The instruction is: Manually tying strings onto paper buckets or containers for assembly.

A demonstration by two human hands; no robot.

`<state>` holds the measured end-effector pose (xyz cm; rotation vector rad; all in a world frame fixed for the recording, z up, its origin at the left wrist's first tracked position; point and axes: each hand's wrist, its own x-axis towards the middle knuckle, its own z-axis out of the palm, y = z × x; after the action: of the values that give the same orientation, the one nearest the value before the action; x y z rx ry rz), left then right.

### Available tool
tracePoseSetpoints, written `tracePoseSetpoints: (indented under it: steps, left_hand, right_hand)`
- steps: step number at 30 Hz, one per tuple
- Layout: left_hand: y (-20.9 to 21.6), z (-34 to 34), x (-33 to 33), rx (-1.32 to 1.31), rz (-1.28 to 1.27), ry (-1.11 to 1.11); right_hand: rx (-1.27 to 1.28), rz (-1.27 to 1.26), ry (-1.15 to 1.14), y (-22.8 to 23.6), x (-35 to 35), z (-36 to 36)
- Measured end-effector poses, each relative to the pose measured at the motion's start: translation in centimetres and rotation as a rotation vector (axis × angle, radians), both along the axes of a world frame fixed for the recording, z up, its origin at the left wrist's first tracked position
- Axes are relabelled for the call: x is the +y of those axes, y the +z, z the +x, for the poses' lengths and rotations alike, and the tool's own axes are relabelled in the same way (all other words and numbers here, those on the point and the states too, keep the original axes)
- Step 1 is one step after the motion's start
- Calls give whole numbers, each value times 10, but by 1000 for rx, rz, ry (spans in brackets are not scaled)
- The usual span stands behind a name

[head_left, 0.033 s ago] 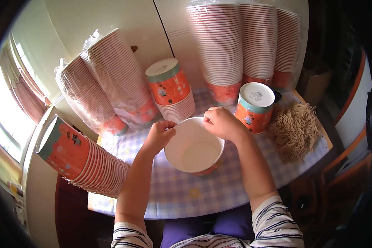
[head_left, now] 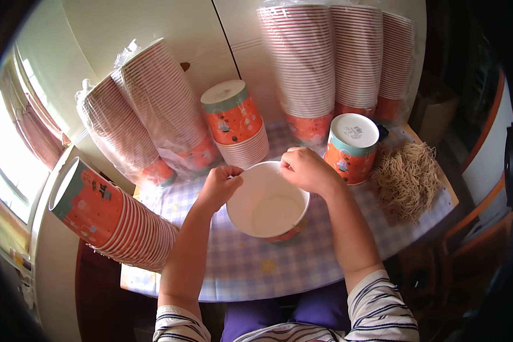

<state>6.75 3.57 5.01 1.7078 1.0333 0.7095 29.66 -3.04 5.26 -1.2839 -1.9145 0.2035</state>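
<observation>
A white-lined paper bucket [head_left: 268,199] with a printed orange outside stands upright in front of me, its open mouth facing up. At the left of its rim, my left hand [head_left: 219,187] is closed in a pinch, thumb against forefinger. Over the far right part of the rim, my right hand [head_left: 308,170] is closed too, fingers curled down. What either hand pinches is hidden or too small to make out. Right of my right hand, an orange paper bucket [head_left: 352,151] stands upside down beside a heap of beige strings [head_left: 407,182].
A stack of upturned buckets [head_left: 233,122] stands behind the hands. Another stack [head_left: 114,211] leans at the left table edge. Tall bagged stacks [head_left: 154,102] rise at back left, more bagged stacks [head_left: 305,68] at back right. A checked tablecloth [head_left: 239,273] covers the table.
</observation>
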Motion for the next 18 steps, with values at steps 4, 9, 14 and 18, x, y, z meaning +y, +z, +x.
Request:
tracePoseSetpoints:
  steps: [4, 9, 14, 18]
  left_hand:
    - [7, 6, -1, 112, 107, 18]
    - [16, 10, -1, 257, 218, 7]
    - [14, 13, 0, 263, 209, 41]
    - [13, 12, 1, 255, 167, 35]
  right_hand:
    - [21, -64, -20, 4, -2, 0]
    - [-9, -43, -18, 2, -1, -1]
    - [-54, -17, -54, 3, -2, -3]
    - [-41, -27, -46, 2, -2, -3]
